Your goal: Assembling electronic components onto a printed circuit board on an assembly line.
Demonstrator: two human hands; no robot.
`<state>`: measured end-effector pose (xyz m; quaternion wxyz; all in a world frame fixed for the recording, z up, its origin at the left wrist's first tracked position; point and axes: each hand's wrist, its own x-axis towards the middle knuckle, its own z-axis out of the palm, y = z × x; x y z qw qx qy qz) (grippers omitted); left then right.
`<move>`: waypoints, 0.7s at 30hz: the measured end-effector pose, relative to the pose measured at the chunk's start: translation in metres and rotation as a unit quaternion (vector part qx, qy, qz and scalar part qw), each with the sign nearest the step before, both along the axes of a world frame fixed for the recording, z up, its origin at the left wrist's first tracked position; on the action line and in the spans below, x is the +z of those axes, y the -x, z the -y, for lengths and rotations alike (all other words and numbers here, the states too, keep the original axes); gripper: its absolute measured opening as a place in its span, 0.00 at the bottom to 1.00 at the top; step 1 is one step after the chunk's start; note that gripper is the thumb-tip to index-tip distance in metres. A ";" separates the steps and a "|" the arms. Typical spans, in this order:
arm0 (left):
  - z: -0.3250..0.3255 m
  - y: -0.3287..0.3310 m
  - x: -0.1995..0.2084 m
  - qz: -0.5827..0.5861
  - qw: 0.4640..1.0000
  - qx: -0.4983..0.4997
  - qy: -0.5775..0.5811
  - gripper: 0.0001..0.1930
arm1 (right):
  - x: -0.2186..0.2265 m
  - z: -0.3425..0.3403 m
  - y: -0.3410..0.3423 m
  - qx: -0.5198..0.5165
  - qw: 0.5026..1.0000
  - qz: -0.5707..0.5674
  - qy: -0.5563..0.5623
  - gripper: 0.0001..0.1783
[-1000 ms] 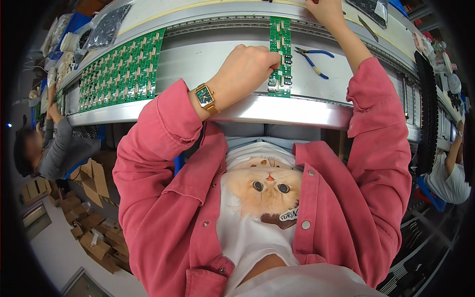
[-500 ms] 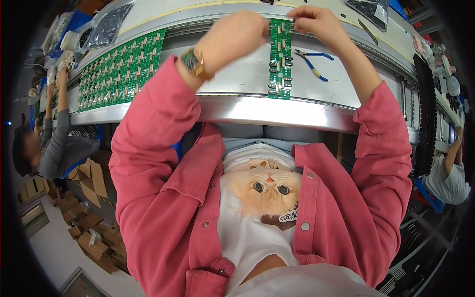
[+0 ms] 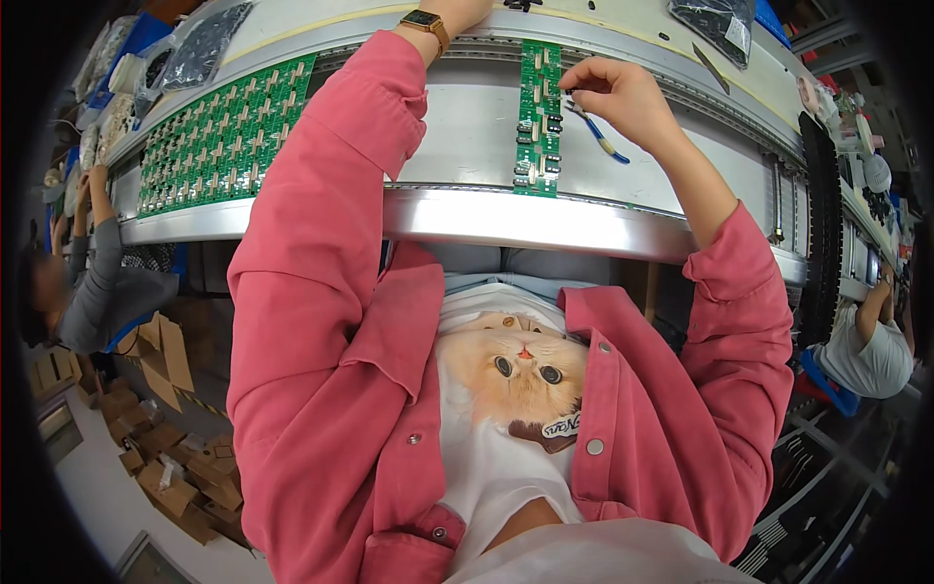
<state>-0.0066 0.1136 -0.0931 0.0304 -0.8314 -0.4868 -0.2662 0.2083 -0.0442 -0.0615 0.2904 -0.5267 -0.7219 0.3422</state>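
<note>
A narrow green circuit board strip point(image 3: 538, 127) lies across the rails in front of me, with black and pale components on it. Beside its right edge, my right hand point(image 3: 623, 102) pinches a small black component point(image 3: 569, 92) between thumb and fingers. Partly behind that hand lie blue-handled pliers point(image 3: 605, 144). My left hand point(image 3: 461, 12) reaches to the far side, cut off by the upper picture edge, its fingers out of sight. Small black parts point(image 3: 522, 5) lie just right of it.
A large panel of green circuit boards point(image 3: 224, 136) sits on the rails at left. Bags of black parts point(image 3: 206, 47) lie beyond it, another bag point(image 3: 715, 27) at far right, near tweezers point(image 3: 712, 68). A metal rail point(image 3: 486, 214) runs along the near edge. Co-workers sit on both sides.
My left hand has moved away from the board strip to the far side. My right hand has come nearer along the strip's right edge and now covers part of the pliers.
</note>
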 end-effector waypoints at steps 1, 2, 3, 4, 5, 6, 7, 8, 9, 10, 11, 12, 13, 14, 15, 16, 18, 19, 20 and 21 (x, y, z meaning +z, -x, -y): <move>0.002 -0.001 0.002 0.000 1.000 -0.001 0.001 0.09 | -0.001 0.000 0.000 -0.001 1.000 0.000 0.001 0.09; 0.005 -0.002 0.005 0.011 1.000 -0.001 0.012 0.09 | -0.001 0.000 0.000 0.003 1.000 0.011 0.006 0.08; 0.008 -0.003 0.008 0.022 1.000 -0.001 0.022 0.09 | -0.001 0.000 0.001 0.006 1.000 0.022 0.011 0.08; 0.011 -0.004 0.011 0.033 0.999 -0.002 0.032 0.09 | -0.001 0.000 0.001 0.010 0.999 0.032 0.016 0.08; 0.012 -0.005 0.011 0.044 0.998 -0.002 0.042 0.09 | -0.002 0.000 0.001 0.013 0.999 0.043 0.020 0.07; 0.011 -0.003 0.009 0.044 0.998 -0.001 0.042 0.09 | -0.003 0.000 0.002 0.015 0.999 0.043 0.020 0.07; 0.010 0.000 0.006 0.053 0.998 -0.019 0.028 0.09 | -0.005 -0.001 0.003 0.009 0.999 0.026 0.023 0.07; 0.009 0.002 0.003 0.063 0.997 -0.037 0.013 0.09 | -0.007 -0.002 0.005 0.003 1.000 0.009 0.026 0.07; 0.008 0.004 0.001 0.073 0.996 -0.055 -0.002 0.08 | -0.009 -0.002 0.006 -0.002 1.000 -0.009 0.029 0.07; 0.007 0.007 -0.002 0.082 0.994 -0.073 -0.017 0.08 | -0.010 -0.003 0.007 -0.008 0.999 -0.026 0.031 0.07; 0.008 0.006 0.001 0.082 0.994 -0.074 -0.017 0.08 | -0.010 -0.003 0.007 -0.008 0.999 -0.026 0.031 0.07; 0.009 0.006 0.005 0.048 0.996 -0.077 0.019 0.08 | -0.010 -0.004 0.008 -0.012 1.000 -0.018 0.022 0.07; 0.009 0.006 0.009 0.014 0.995 -0.079 0.054 0.08 | -0.010 -0.004 0.008 -0.016 1.000 -0.010 0.013 0.07; 0.010 0.005 0.013 -0.020 0.992 -0.081 0.089 0.08 | -0.010 -0.005 0.009 -0.020 1.000 -0.001 0.004 0.07; 0.013 0.006 0.015 -0.054 0.987 -0.083 0.124 0.07 | -0.010 -0.005 0.009 -0.023 1.000 0.007 -0.006 0.07; 0.016 0.005 0.017 -0.054 0.987 -0.083 0.124 0.07 | -0.011 -0.006 0.010 -0.023 1.000 0.006 -0.006 0.07; 0.023 0.005 0.019 -0.062 0.987 -0.060 0.137 0.07 | -0.013 -0.007 0.010 -0.010 1.000 0.016 0.003 0.07; 0.026 0.005 0.019 -0.066 0.986 -0.048 0.144 0.07 | -0.014 -0.007 0.010 -0.004 1.000 0.021 0.007 0.07; 0.030 0.004 0.020 -0.069 0.986 -0.037 0.150 0.07 | -0.015 -0.008 0.011 0.002 1.000 0.026 0.011 0.06; 0.032 0.004 0.020 -0.069 0.986 -0.036 0.150 0.07 | -0.015 -0.007 0.012 0.004 1.000 0.025 0.011 0.06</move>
